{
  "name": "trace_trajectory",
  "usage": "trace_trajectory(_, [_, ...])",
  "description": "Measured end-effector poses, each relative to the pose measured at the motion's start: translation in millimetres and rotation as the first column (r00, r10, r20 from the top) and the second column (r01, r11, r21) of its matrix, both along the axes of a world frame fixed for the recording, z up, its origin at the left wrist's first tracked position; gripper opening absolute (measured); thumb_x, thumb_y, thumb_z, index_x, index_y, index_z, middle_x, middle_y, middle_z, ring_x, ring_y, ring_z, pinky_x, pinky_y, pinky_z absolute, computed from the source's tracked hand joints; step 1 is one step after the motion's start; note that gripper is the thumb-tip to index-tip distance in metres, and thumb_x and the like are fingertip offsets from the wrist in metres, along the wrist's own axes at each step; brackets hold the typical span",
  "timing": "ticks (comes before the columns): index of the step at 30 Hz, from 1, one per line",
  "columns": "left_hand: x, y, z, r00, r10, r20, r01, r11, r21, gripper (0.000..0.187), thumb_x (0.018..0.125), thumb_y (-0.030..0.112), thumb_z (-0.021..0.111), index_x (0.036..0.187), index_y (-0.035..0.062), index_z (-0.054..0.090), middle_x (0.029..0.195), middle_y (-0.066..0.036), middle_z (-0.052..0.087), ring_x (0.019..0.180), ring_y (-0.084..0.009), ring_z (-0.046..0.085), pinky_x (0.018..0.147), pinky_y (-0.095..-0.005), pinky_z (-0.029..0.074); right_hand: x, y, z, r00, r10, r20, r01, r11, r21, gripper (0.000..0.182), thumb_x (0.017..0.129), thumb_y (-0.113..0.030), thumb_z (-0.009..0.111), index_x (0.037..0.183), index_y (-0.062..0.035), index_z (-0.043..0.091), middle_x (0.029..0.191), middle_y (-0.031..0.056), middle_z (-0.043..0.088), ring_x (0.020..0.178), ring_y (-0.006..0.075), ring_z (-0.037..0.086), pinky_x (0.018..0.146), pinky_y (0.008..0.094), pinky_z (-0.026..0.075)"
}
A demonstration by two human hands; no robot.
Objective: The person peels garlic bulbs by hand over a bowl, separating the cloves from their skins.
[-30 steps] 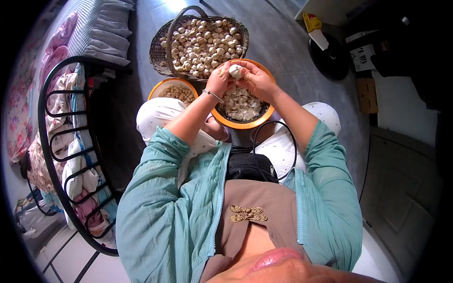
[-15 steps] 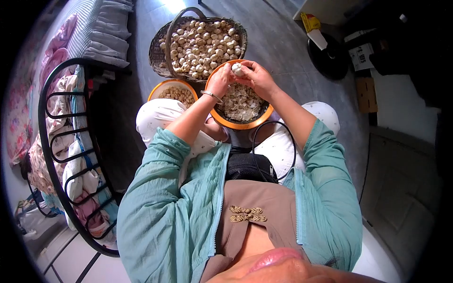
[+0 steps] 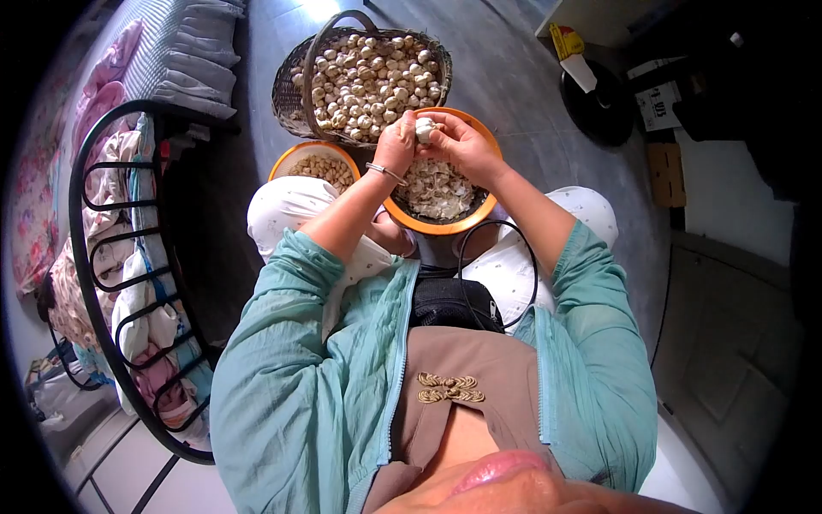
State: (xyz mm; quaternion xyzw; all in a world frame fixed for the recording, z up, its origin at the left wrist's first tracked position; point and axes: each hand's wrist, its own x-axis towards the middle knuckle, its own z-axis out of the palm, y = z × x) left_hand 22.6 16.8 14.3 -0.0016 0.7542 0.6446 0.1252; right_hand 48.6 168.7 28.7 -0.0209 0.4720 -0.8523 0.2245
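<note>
Both of my hands meet over an orange-rimmed bowl (image 3: 438,228) that holds papery garlic skins (image 3: 437,190). Between them is a whitish garlic bulb (image 3: 425,130). My left hand (image 3: 396,147), with a bangle at the wrist, is closed with its fingertips against the bulb's left side. My right hand (image 3: 462,147) has thumb and fingers curled on the bulb from the right. To the left stands a smaller orange-rimmed bowl (image 3: 281,163) of loose garlic cloves (image 3: 325,170). Beyond the hands, a wicker basket (image 3: 291,107) is heaped with whole garlic bulbs (image 3: 368,81).
A black metal bed frame (image 3: 81,223) with clothes hung over it is at the left. My knees in white trousers (image 3: 291,206) flank the bowls. A black bag (image 3: 454,304) with a looped cable lies in my lap. A black round base (image 3: 598,107) stands at the right.
My two hands have come closer together around the garlic bulb. The bulb has shifted slightly left and down, and the right-hand fingers have changed position on it.
</note>
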Motion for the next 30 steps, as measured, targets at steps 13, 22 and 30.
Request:
trace_trajectory(13, [-15, -6, -50, 0.977, -0.200, 0.077, 0.215, 0.905, -0.368, 0.043, 0.095, 0.038, 0.038, 0.084, 0.0006, 0.058, 0.074, -0.006, 0.060, 0.068, -0.0139, 0.056, 0.061, -0.0312, 0.046, -9, 9, -8, 0.986, 0.047, 0.159, -0.039, 0.998, -0.053, 0.032, 0.095, -0.024, 0.045, 0.122, -0.0075, 0.043, 0.101, 0.0060, 0.057, 0.083, 0.0116, 0.060, 0.075, 0.0267, 0.052])
trace_trajectory(22, [2, 2, 1, 0.955, -0.232, -0.188, 0.155, 0.923, -0.351, 0.053, 0.094, 0.045, 0.033, 0.085, 0.0009, 0.062, 0.075, -0.015, 0.062, 0.070, -0.0270, 0.060, 0.065, -0.0347, 0.047, -2, 2, -18, 0.998, 0.003, 0.070, -0.006, 0.999, 0.051, 0.033, 0.092, -0.028, 0.050, 0.114, -0.0053, 0.039, 0.100, 0.0081, 0.056, 0.087, 0.0155, 0.061, 0.077, 0.0295, 0.052])
trace_trajectory(30, [10, 2, 13, 0.992, -0.051, -0.114, 0.046, 0.998, -0.050, 0.045, 0.097, 0.039, 0.034, 0.088, 0.0020, 0.060, 0.071, -0.001, 0.058, 0.061, -0.0079, 0.052, 0.056, -0.0245, 0.044, -2, 5, -14, 0.994, 0.046, 0.100, -0.037, 0.995, -0.089, 0.029, 0.093, -0.025, 0.048, 0.112, -0.0053, 0.037, 0.098, 0.0084, 0.054, 0.082, 0.0143, 0.061, 0.073, 0.0289, 0.053])
